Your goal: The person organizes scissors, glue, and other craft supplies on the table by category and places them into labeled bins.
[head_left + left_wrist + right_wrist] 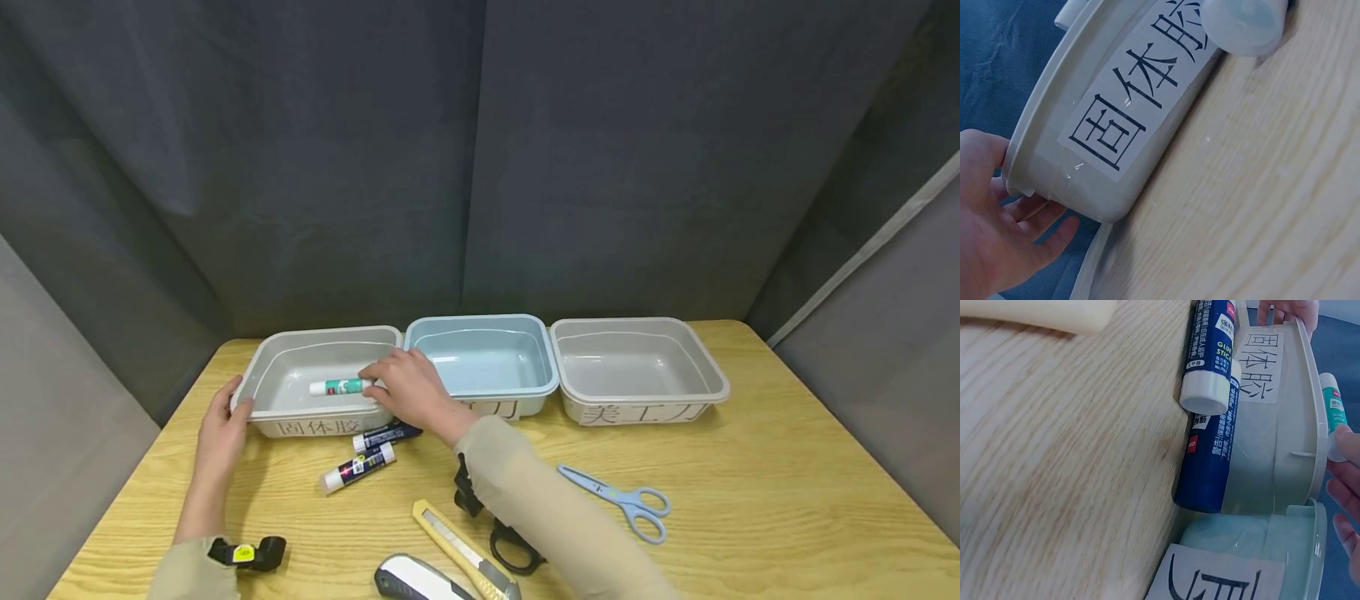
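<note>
My right hand (414,390) pinches one end of a green and white glue stick (341,387), held level over the left grey plastic tub (285,358). At that tub's left end, my left hand (221,429) grips the rim, with several fingers under it in the left wrist view. A paper label with Chinese characters (1113,131) is stuck on the tub's front. Two dark blue glue sticks with white caps lie on the table before it: one (386,436) close against the tub, the other (360,467) nearer me.
A light blue tub (480,387) and another grey tub (637,392) stand to the right in a row. Light blue scissors (618,496), a yellow box cutter (457,546), a white and dark cutter (420,579) and black-handled scissors (517,562), partly under my right arm, lie in front.
</note>
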`<action>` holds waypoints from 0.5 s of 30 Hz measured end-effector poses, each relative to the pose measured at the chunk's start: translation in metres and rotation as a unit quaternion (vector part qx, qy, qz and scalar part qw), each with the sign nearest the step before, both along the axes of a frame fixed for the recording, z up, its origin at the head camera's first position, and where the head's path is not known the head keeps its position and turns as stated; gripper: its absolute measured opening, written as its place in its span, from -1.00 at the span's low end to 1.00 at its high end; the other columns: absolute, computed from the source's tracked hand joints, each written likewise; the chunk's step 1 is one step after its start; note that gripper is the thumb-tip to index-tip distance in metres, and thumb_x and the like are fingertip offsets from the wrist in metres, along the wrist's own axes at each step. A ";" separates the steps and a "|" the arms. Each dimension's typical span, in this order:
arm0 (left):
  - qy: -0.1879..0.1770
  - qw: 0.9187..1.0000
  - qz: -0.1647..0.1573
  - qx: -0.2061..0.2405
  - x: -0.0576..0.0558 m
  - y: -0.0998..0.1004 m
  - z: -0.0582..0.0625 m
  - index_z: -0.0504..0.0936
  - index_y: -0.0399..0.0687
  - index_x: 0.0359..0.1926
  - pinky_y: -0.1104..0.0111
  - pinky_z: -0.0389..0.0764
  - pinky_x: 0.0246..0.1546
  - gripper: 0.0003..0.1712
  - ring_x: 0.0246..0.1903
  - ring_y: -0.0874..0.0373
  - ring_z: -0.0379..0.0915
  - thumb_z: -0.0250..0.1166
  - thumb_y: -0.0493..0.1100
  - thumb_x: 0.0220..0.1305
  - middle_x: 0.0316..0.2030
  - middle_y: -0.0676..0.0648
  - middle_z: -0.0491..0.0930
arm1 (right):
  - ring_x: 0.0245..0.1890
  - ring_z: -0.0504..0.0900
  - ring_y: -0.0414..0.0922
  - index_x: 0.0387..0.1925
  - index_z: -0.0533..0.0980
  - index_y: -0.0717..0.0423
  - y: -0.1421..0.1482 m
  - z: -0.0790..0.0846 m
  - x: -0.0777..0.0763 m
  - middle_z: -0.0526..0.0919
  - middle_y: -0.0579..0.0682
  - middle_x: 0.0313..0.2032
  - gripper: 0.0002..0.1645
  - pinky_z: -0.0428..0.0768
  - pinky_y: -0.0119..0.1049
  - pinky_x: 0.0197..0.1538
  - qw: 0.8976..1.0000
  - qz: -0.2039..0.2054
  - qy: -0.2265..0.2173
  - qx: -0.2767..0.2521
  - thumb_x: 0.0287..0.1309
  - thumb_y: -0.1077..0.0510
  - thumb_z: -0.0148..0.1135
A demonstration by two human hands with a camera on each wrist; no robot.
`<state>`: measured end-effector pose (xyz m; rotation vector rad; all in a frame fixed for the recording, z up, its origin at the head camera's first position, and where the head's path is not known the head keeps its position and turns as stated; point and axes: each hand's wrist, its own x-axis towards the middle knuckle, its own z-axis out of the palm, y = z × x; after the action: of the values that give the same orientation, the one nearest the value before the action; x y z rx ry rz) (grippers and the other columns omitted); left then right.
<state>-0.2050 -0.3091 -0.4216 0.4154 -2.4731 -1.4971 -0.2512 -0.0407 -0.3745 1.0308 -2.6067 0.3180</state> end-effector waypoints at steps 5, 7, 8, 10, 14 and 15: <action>0.003 1.000 0.003 0.006 0.000 0.001 0.000 -0.07 -0.02 0.41 0.04 -0.01 0.29 -0.37 0.34 -0.12 -0.13 -0.21 0.01 0.38 0.39 -0.16 -0.05 | -0.25 0.47 -0.25 -0.08 0.59 -0.20 -0.004 0.001 -0.001 0.66 -0.29 -0.21 -0.68 0.35 -0.36 -0.23 1.000 -0.009 -0.016 0.001 0.16 -0.11 0.13; 0.003 1.000 0.003 0.006 0.000 0.001 0.001 -0.07 -0.01 0.41 0.04 -0.01 0.29 -0.37 0.34 -0.12 -0.14 -0.22 0.01 0.38 0.39 -0.16 -0.06 | -0.27 0.47 -0.26 -0.09 0.60 -0.19 -0.005 0.000 -0.002 0.66 -0.29 -0.23 -0.68 0.34 -0.37 -0.24 1.000 -0.013 -0.020 0.004 0.15 -0.12 0.13; 0.003 1.000 0.002 0.006 0.000 0.001 0.001 -0.07 -0.01 0.41 0.04 -0.02 0.29 -0.37 0.34 -0.12 -0.14 -0.22 0.01 0.38 0.39 -0.16 -0.06 | -0.29 0.46 -0.26 -0.10 0.60 -0.19 -0.006 0.000 -0.003 0.66 -0.30 -0.24 -0.68 0.34 -0.38 -0.25 1.000 -0.016 -0.021 0.006 0.15 -0.12 0.14; 0.004 1.000 0.002 0.006 0.000 0.002 0.001 -0.07 -0.02 0.41 0.04 -0.02 0.30 -0.37 0.34 -0.11 -0.14 -0.22 0.01 0.38 0.39 -0.16 -0.06 | -0.31 0.46 -0.27 -0.11 0.61 -0.19 -0.008 -0.001 -0.004 0.66 -0.30 -0.26 -0.68 0.34 -0.39 -0.26 0.999 -0.020 -0.024 0.010 0.14 -0.13 0.15; 0.004 1.000 0.003 0.006 0.000 0.002 0.000 -0.07 -0.02 0.41 0.05 -0.02 0.30 -0.37 0.35 -0.10 -0.14 -0.22 0.01 0.39 0.39 -0.16 -0.07 | -0.32 0.46 -0.27 -0.13 0.61 -0.20 -0.011 -0.003 -0.005 0.66 -0.31 -0.29 -0.70 0.34 -0.39 -0.25 0.999 -0.027 -0.029 0.017 0.13 -0.14 0.15; 0.005 1.000 0.004 0.007 -0.001 0.001 0.000 -0.07 -0.02 0.41 0.05 -0.02 0.30 -0.37 0.35 -0.10 -0.15 -0.22 0.01 0.38 0.39 -0.16 -0.07 | -0.32 0.46 -0.28 -0.14 0.61 -0.20 -0.011 -0.004 -0.005 0.66 -0.31 -0.30 -0.70 0.33 -0.40 -0.25 0.999 -0.029 -0.031 0.017 0.13 -0.14 0.15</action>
<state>-0.2056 -0.3077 -0.4220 0.4184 -2.4532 -1.5096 -0.2566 -0.0518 -0.3784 0.9699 -2.7001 0.2963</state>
